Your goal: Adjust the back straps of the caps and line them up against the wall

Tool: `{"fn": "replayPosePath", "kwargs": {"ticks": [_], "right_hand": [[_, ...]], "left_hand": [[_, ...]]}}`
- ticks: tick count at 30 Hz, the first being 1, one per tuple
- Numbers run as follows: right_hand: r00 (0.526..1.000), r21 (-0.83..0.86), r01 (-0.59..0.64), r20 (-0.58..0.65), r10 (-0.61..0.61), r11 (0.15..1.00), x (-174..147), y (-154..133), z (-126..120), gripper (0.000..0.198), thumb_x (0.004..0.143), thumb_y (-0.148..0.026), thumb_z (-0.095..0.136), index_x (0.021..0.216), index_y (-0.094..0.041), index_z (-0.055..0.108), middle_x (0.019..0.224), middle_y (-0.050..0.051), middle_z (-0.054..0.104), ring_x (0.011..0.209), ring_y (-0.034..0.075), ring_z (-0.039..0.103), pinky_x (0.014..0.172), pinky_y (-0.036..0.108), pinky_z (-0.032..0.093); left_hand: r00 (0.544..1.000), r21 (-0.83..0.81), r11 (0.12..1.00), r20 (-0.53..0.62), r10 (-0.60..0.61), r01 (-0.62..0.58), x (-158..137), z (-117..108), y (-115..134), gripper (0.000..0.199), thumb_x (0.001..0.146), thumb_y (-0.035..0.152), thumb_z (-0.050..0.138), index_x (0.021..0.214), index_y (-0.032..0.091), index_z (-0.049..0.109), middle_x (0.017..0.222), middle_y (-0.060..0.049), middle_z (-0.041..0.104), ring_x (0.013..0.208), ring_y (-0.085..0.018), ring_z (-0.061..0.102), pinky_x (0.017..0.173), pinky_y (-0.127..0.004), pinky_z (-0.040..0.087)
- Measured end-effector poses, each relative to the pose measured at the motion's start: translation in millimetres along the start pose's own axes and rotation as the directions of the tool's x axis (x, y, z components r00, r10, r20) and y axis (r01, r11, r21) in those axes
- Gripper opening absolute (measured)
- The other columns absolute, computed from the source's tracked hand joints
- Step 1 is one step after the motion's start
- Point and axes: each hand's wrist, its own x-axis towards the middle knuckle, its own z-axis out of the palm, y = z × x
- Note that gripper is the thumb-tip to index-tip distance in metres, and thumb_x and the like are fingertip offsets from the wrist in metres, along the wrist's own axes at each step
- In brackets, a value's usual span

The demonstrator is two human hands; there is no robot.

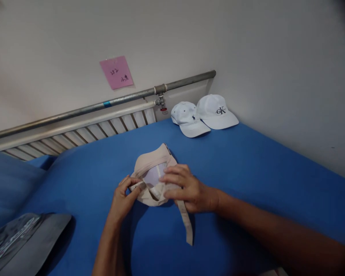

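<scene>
A beige baseball cap (pixel 151 159) lies upside down on the blue surface, its brim pointing away from me and its pale inside showing. My left hand (pixel 123 197) pinches the cap's near left edge, by the back opening, between thumb and fingers. On the opposite side my right hand (pixel 186 188) lies over the cap's right rim, slightly blurred, with its fingers reaching inward and the thumb near the edge. A loose beige strap (pixel 186 224) hangs from below the right hand toward me.
Two white caps, one with a small dark emblem (pixel 188 117) and one with letters (pixel 217 111), sit at the back corner by the wall. A dark grey cap (pixel 31 241) lies at the lower left. Behind the blue surface (pixel 232 165) run a radiator (pixel 94 130) and a metal pipe (pixel 126 96).
</scene>
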Motion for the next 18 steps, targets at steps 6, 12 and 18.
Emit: {"fn": "replayPosePath", "kwargs": {"ticks": [6,12,18], "right_hand": [[0.993,0.253,0.098,0.034,-0.11,0.962,10.9,-23.3,-4.6,0.014,0.084,-0.014,0.051,0.092,-0.018,0.062,0.098,0.011,0.069,0.097,0.02,0.06,0.088,0.039,0.045],[0.916,0.521,-0.399,0.249,0.314,0.755,14.9,-34.2,-12.9,0.021,0.093,-0.029,0.042,0.086,-0.018,0.059,0.073,0.003,0.064,0.064,0.011,0.059,0.062,0.024,0.048],[0.624,0.605,-0.733,0.417,0.661,0.31,14.7,-19.2,-0.5,0.027,0.093,-0.037,0.04,0.097,-0.016,0.056,0.055,-0.006,0.049,0.04,0.005,0.042,0.039,0.015,0.036]], "left_hand": [[0.99,0.087,0.99,0.093,0.102,-0.11,-1.0,-0.6,-1.8,0.011,0.062,0.015,0.075,0.061,0.022,0.068,0.06,0.002,0.059,0.07,-0.017,0.056,0.107,-0.039,0.031],[0.991,-0.176,0.98,0.117,-0.071,0.091,-2.6,1.4,3.0,0.012,0.058,0.012,0.078,0.057,0.019,0.068,0.067,-0.004,0.062,0.084,-0.02,0.059,0.098,-0.033,0.041],[0.967,-0.107,0.992,0.253,-0.031,0.06,-7.6,1.6,7.4,0.005,0.066,0.022,0.074,0.07,0.019,0.074,0.078,-0.006,0.066,0.084,-0.021,0.058,0.078,-0.028,0.047]]}}
